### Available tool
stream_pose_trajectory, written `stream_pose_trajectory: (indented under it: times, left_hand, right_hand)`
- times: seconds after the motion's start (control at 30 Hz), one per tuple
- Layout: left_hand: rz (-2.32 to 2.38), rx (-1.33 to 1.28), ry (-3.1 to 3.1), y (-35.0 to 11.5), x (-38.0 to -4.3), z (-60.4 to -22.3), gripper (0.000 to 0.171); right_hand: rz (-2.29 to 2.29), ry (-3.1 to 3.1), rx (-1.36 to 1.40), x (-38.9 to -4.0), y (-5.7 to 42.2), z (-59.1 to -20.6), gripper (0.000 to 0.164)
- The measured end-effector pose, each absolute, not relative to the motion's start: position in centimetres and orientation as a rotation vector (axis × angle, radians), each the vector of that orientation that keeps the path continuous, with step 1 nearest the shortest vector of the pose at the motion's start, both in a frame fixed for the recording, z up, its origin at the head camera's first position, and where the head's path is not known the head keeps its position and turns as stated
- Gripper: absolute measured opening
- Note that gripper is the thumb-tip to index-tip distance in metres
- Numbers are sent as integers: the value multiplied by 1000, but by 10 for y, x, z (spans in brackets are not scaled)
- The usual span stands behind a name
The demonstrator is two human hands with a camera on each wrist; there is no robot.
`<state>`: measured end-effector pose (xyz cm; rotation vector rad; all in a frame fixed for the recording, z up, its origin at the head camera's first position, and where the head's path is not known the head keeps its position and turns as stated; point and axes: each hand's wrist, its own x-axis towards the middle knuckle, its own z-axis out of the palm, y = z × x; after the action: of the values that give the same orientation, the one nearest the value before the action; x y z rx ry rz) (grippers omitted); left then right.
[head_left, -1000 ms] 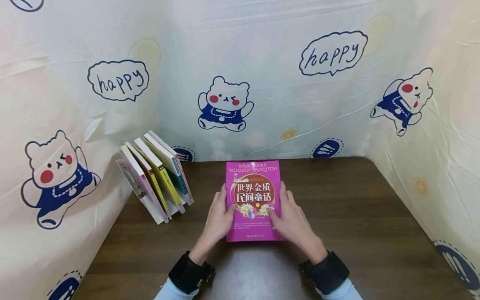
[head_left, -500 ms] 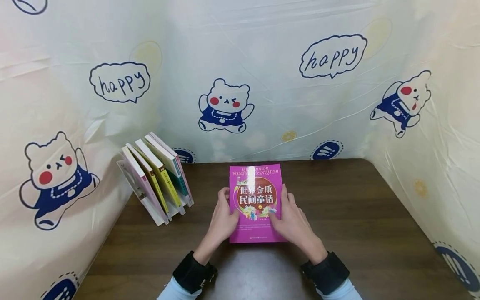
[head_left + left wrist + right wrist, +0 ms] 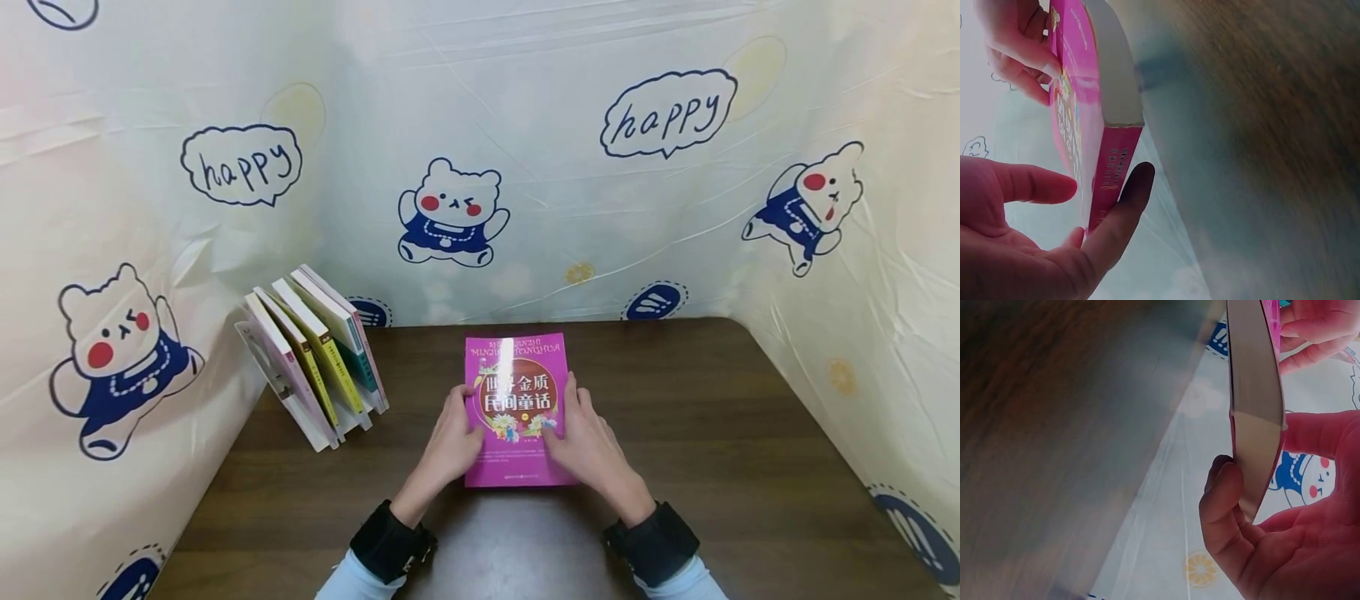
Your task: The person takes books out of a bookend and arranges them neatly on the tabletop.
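A thick pink paperback book (image 3: pixel 517 462) with white Chinese lettering and painted flowers is held face up over the table, its cover catching a streak of glare. My left hand (image 3: pixel 452 437) is at its spine side, thumb by the cover and fingers reaching round the spine (image 3: pixel 1113 169) in the left wrist view. On the opposite long side, my right hand (image 3: pixel 592 442) grips the page edge (image 3: pixel 1257 437), thumb on the cover and curled fingers underneath, as the right wrist view shows. Both wrists wear black bands.
Several books (image 3: pixel 315 358) stand leaning in a row at the table's left back. Behind and beside the brown wooden table (image 3: pixel 712 467) hangs a pale curtain (image 3: pixel 555 100) printed with bears and "happy" bubbles.
The pink book has shifted slightly right and toward me, and glare has appeared on its cover. My left hand has moved right with it, while the right hand has barely moved.
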<state>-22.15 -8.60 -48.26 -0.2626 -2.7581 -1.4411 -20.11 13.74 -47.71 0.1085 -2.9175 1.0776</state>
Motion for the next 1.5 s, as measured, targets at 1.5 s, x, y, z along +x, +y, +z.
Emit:
stream_pose_trajectory:
  times: [1.5]
  left_hand:
    - [-1539,-354,-3021,-77,-239,-500,74]
  right_hand:
    - [983,-3036,118,-219,145,-491,100]
